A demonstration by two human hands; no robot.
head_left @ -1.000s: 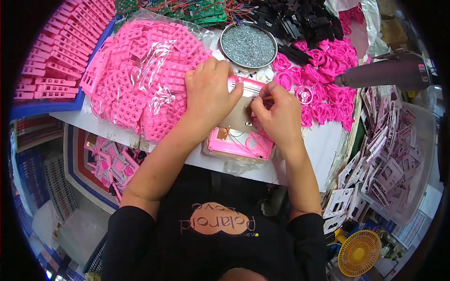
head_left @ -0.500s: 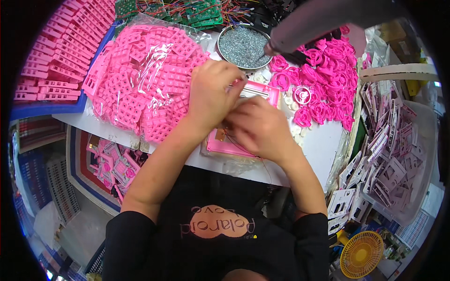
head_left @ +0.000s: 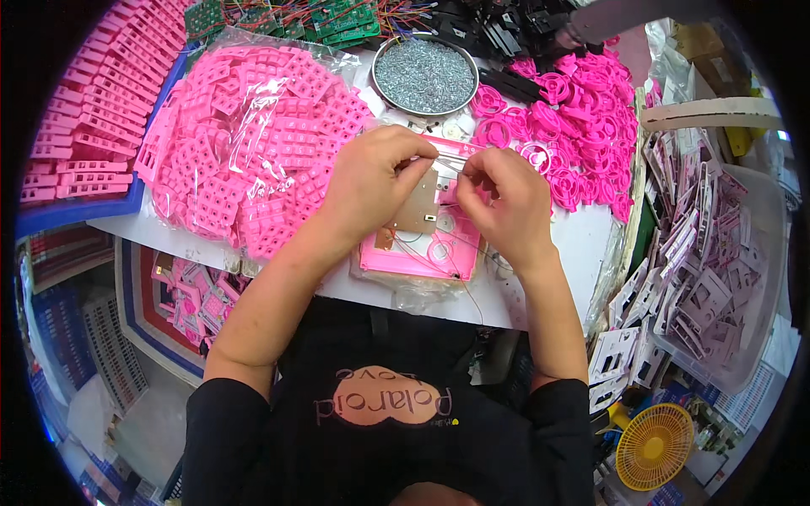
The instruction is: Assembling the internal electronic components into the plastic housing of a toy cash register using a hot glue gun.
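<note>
A pink plastic case [head_left: 426, 268] lies on a clear plastic bag at the table's front. Inside it sit a flat tan circuit board [head_left: 417, 207], a small copper-coloured piece [head_left: 385, 239] and thin wires. Slim silvery strips [head_left: 451, 158] run across the case's far end. My left hand [head_left: 377, 173] is closed in a pinch at the strips' left end, above the board. My right hand [head_left: 504, 190] pinches at their right end, over the case's right edge. What lies between the fingertips is too small to make out.
Beyond the case stands a round metal dish of small screws [head_left: 425, 76]. A clear bag of pink parts [head_left: 261, 143] lies left, beside a blue crate [head_left: 80, 207]. Loose pink rings [head_left: 582, 126] are heaped right. A clear tub of white panels [head_left: 751, 337] stands lower right.
My right hand has moved up and right off the case, uncovering the tan board. My left hand has shifted slightly down. The dark arm-like object at upper right has drawn back from the screw dish.
</note>
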